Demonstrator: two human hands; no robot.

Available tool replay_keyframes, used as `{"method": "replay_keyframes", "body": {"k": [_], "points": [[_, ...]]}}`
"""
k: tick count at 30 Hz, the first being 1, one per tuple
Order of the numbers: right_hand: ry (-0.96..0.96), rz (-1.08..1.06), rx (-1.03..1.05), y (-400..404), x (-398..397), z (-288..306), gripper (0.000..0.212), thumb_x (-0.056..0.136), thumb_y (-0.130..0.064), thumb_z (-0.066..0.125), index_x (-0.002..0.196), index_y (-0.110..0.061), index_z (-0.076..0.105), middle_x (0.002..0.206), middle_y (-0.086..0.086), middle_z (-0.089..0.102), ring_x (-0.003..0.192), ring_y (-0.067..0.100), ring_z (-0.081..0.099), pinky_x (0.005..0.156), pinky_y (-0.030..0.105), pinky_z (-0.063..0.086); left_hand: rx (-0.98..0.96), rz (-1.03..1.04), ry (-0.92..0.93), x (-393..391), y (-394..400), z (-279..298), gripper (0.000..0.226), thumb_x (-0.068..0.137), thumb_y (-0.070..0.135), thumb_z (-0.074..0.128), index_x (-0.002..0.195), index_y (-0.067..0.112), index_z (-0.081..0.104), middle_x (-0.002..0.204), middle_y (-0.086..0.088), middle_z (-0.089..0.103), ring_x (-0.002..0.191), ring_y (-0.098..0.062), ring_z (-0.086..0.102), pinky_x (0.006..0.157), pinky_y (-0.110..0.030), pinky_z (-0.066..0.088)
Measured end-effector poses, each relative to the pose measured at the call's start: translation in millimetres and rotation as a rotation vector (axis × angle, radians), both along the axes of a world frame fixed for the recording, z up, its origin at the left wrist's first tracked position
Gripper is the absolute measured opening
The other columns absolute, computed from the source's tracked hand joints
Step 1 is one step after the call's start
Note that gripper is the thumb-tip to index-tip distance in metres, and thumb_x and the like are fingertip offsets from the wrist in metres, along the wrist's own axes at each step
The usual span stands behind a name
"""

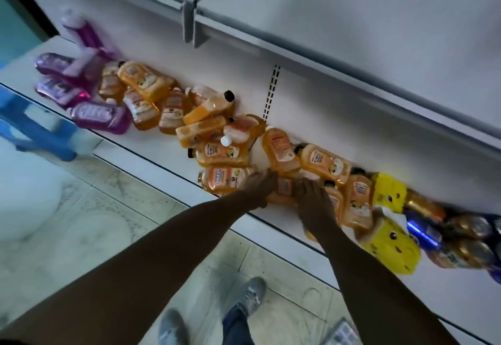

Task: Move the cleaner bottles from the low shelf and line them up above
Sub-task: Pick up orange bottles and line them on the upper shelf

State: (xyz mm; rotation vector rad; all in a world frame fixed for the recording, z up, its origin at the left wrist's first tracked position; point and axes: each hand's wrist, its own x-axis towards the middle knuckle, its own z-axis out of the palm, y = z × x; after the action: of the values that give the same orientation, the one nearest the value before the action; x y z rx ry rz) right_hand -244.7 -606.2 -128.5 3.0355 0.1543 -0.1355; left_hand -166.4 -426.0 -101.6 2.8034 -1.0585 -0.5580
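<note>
Several orange cleaner bottles (217, 152) lie jumbled along the low white shelf (151, 152). Purple bottles (100, 115) lie at its left end. My left hand (259, 186) and my right hand (315, 203) both reach down onto one orange bottle (284, 186) lying near the shelf's front edge. The left hand's fingers curl over its left end; the right hand lies over its right side, fingers curved on top. That bottle is mostly hidden under the hands. The upper shelf (352, 27) above holds nothing in view.
Yellow packs (390, 241) and dark blue and gold packages (461, 236) crowd the shelf's right end. A blue plastic stool (38, 133) stands on the tiled floor at the left. My feet (217, 315) stand close to the shelf. A shelf bracket (189, 23) juts out above.
</note>
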Motion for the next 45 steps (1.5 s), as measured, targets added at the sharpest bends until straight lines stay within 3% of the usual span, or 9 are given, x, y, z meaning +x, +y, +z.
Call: {"method": "replay_keyframes", "body": {"k": [10,14,21,25,31,35,38,41,45], "points": [[-0.146,-0.112,0.660,18.8,-27.0,107.9,0.070,0.081,-0.023,0.076,0.141,-0.011,0.043,0.141,0.011,0.045,0.120,0.026,0.052,0.097,0.033,0.044,-0.615,0.131,0.333,-3.8,56.1,133.8,0.062,0.077,0.026,0.079,0.131,0.017,0.050,0.127,-0.005,0.059,0.114,-0.020,0.056,0.097,-0.033,0.046],[-0.158,-0.182,1.120,88.6,-67.2,177.5,0.059,0.083,-0.044,0.068,0.130,-0.013,0.053,0.124,-0.009,0.061,0.110,-0.003,0.056,0.092,0.013,0.042,-0.919,0.186,0.468,-35.6,122.3,187.6,0.066,0.084,0.017,0.074,0.142,0.023,0.043,0.129,0.004,0.057,0.112,-0.012,0.059,0.095,-0.032,0.050],[-0.051,-0.112,1.582,228.8,-103.1,269.2,0.041,0.083,-0.019,0.063,0.123,-0.015,0.055,0.114,-0.001,0.071,0.109,0.014,0.066,0.087,0.025,0.054,-1.036,0.156,0.322,-119.9,249.8,229.3,0.098,0.082,0.030,0.074,0.151,0.042,0.005,0.140,0.011,0.046,0.120,-0.006,0.056,0.088,-0.022,0.054],[-0.069,-0.047,1.642,299.0,-102.0,312.7,0.040,0.082,-0.024,0.062,0.122,-0.022,0.057,0.112,-0.012,0.071,0.106,0.008,0.067,0.080,0.020,0.055,-1.158,0.186,0.123,-140.4,303.4,251.6,0.102,0.081,0.032,0.073,0.150,0.046,0.000,0.146,0.022,0.039,0.127,-0.006,0.052,0.096,-0.029,0.052],[-0.140,0.074,1.521,377.9,-90.3,366.1,0.033,0.085,-0.038,0.058,0.118,-0.036,0.058,0.103,-0.024,0.070,0.096,-0.005,0.066,0.071,0.010,0.052,-1.188,0.337,-0.070,-148.4,352.2,295.9,0.118,0.060,0.059,0.079,0.141,0.055,-0.006,0.138,0.042,0.023,0.130,0.016,0.030,0.100,-0.005,0.035],[-0.033,0.149,1.520,401.7,-66.7,397.5,0.029,0.095,-0.037,0.044,0.115,-0.041,0.064,0.105,-0.017,0.072,0.093,0.000,0.069,0.069,0.019,0.054,-1.392,0.406,0.111,-128.0,377.4,319.6,0.105,0.057,0.042,0.086,0.139,0.041,0.022,0.122,0.027,0.054,0.115,0.000,0.057,0.089,-0.022,0.053],[-0.065,0.253,1.405,416.8,-18.9,428.0,0.034,0.093,-0.030,0.054,0.124,-0.043,0.058,0.118,-0.021,0.065,0.104,-0.005,0.062,0.076,0.014,0.053,-1.510,0.445,0.319,-97.8,406.6,335.9,0.101,0.047,0.063,0.085,0.134,0.037,0.039,0.126,0.005,0.061,0.114,-0.015,0.062,0.089,-0.032,0.056],[0.015,0.400,1.439,437.0,31.8,446.8,0.065,0.083,-0.040,0.061,0.139,-0.054,0.031,0.126,-0.033,0.050,0.111,-0.013,0.055,0.074,0.009,0.051,-1.568,0.328,0.539,-54.0,431.3,338.7,0.103,0.050,0.059,0.086,0.135,0.016,0.046,0.127,-0.015,0.057,0.119,-0.035,0.056,0.101,-0.055,0.045],[0.023,0.567,1.501,454.2,91.3,457.4,0.067,0.071,-0.051,0.075,0.124,-0.069,0.039,0.119,-0.044,0.052,0.111,-0.008,0.058,0.070,0.018,0.056,-1.534,0.185,0.702,9.7,453.0,351.4,0.095,0.054,0.048,0.090,0.135,0.018,0.050,0.133,-0.014,0.051,0.127,-0.038,0.046,0.107,-0.061,0.030]]}}
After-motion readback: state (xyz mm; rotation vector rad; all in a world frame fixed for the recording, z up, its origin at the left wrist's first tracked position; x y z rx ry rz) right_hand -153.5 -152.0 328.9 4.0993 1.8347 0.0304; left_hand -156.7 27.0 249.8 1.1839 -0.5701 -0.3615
